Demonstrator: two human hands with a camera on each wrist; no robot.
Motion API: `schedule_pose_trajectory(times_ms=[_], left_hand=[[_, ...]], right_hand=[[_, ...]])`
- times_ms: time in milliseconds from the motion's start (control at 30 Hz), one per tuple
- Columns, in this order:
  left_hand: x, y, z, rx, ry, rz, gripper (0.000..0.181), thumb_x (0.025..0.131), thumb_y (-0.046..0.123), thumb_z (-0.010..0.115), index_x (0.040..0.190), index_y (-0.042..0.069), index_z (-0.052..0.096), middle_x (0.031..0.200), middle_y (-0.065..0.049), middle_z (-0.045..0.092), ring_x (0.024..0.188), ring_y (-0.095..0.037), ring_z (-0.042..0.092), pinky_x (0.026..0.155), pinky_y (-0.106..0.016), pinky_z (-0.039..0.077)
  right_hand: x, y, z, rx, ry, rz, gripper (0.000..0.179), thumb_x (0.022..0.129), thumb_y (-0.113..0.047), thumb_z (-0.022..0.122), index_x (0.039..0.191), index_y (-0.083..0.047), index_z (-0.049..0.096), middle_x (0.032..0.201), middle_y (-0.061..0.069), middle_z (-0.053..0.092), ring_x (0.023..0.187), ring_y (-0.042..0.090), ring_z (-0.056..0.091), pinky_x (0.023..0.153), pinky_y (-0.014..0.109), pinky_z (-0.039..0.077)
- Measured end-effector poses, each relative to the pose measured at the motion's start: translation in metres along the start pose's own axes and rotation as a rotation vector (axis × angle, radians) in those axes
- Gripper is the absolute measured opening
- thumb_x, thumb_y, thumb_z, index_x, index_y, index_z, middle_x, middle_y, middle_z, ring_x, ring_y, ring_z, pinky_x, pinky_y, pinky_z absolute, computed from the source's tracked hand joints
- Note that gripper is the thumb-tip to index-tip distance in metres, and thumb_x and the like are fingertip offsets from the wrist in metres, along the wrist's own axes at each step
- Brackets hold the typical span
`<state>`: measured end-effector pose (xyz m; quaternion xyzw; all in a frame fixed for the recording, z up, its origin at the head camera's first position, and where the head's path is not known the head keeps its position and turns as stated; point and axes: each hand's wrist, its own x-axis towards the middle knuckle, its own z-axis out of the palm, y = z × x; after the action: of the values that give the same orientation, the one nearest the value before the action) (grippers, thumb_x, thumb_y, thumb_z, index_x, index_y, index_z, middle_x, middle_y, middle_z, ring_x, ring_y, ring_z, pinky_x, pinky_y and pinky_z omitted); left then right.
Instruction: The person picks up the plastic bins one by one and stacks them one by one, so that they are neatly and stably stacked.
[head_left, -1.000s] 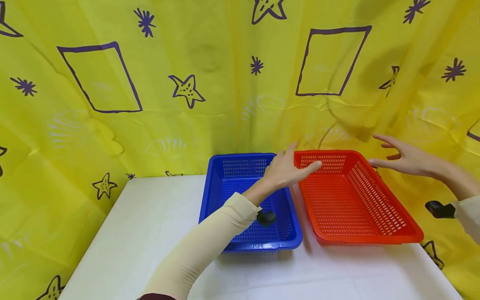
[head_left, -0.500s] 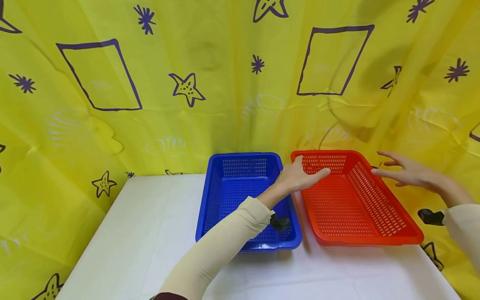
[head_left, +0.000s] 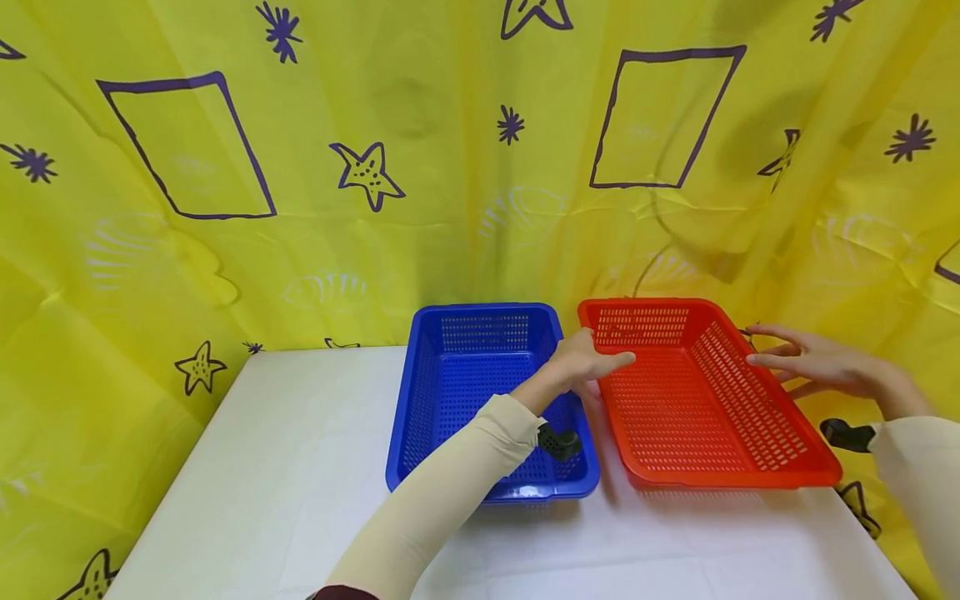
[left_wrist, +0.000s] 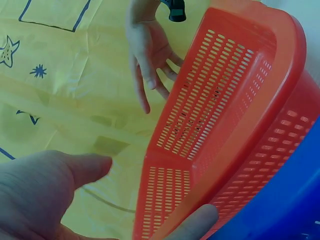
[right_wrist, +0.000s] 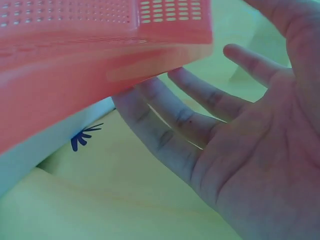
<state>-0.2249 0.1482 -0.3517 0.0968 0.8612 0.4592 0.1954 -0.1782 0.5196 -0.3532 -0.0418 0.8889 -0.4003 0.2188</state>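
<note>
An orange-red perforated plastic basket (head_left: 735, 480) sits on the right of the white table. My left hand (head_left: 581, 358) is at its left side, thumb extended over the red rim, fingers reaching down into the gap beside the blue basket (head_left: 517, 493). In the left wrist view a finger (left_wrist: 197, 222) lies along the red basket's outer wall, while the thumb stands apart from the rim. My right hand (head_left: 828, 364) is at the red basket's right rim. The right wrist view shows its nearly straight fingers (right_wrist: 175, 140) with their tips hidden at the rim's underside.
The white table (head_left: 300, 467) extends left and in front of the baskets. A yellow curtain (head_left: 442, 233) with purple drawings hangs behind and along both sides. Dark wrist-worn devices (head_left: 558, 443) show at both sleeves. The baskets stand close together.
Both hands have come down toward the red basket. The left hand has lowered into the gap between the baskets, and the right hand has reached the right rim. Neither basket has clearly moved.
</note>
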Motion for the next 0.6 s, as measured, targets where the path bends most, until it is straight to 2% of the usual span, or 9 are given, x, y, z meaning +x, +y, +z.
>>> schedule_pose_trajectory(times_ms=[67,133,300,433,500,600], left_hand=[[0.000,-0.002,0.000,-0.095,-0.041,-0.016,0.085,0.093,0.036,0.077,0.160,0.007,0.033,0.158,-0.020,0.040,0.075,-0.042,0.074,0.062,-0.042,0.064],[-0.001,-0.003,0.000,-0.140,-0.063,-0.010,0.082,0.094,0.028,0.077,0.159,0.005,0.032,0.159,-0.024,0.037,0.074,-0.044,0.073,0.062,-0.045,0.064],[0.000,-0.004,0.005,-0.196,-0.086,-0.023,0.077,0.091,0.012,0.079,0.154,-0.001,0.036,0.154,-0.028,0.038,0.078,-0.046,0.073,0.076,-0.054,0.062],[0.005,-0.005,0.011,-0.149,-0.065,-0.041,0.072,0.085,0.003,0.083,0.146,-0.003,0.044,0.141,-0.028,0.048,0.073,-0.041,0.074,0.074,-0.050,0.063],[0.007,-0.005,0.013,-0.092,-0.047,-0.043,0.064,0.081,0.000,0.086,0.134,-0.005,0.051,0.130,-0.028,0.051,0.067,-0.037,0.074,0.069,-0.046,0.064],[0.012,-0.006,0.016,-0.019,-0.017,-0.044,0.055,0.076,-0.003,0.088,0.120,-0.006,0.055,0.128,-0.030,0.048,0.060,-0.034,0.073,0.063,-0.040,0.064]], right_hand=[[0.000,0.004,-0.001,0.033,-0.007,-0.007,0.074,0.110,-0.027,0.048,0.164,-0.007,0.001,0.152,0.050,0.017,0.124,0.058,0.052,0.091,0.057,0.058],[0.001,0.008,-0.002,0.064,-0.005,-0.010,0.070,0.110,-0.024,0.048,0.166,-0.016,0.007,0.152,0.049,0.018,0.123,0.053,0.055,0.091,0.055,0.059],[0.002,0.020,-0.003,0.117,0.010,-0.014,0.058,0.108,-0.017,0.052,0.158,-0.037,0.029,0.146,0.042,0.035,0.114,0.033,0.065,0.088,0.049,0.061],[0.003,0.024,-0.002,0.138,0.018,-0.018,0.055,0.107,-0.014,0.055,0.152,-0.040,0.038,0.142,0.034,0.041,0.106,0.023,0.067,0.087,0.046,0.062],[0.004,0.025,-0.001,0.141,0.023,-0.020,0.055,0.106,-0.012,0.056,0.152,-0.037,0.039,0.141,0.033,0.041,0.104,0.022,0.068,0.086,0.045,0.062],[0.004,0.024,0.000,0.141,0.028,-0.022,0.056,0.105,-0.011,0.058,0.154,-0.031,0.039,0.139,0.033,0.041,0.103,0.023,0.067,0.086,0.046,0.062]])
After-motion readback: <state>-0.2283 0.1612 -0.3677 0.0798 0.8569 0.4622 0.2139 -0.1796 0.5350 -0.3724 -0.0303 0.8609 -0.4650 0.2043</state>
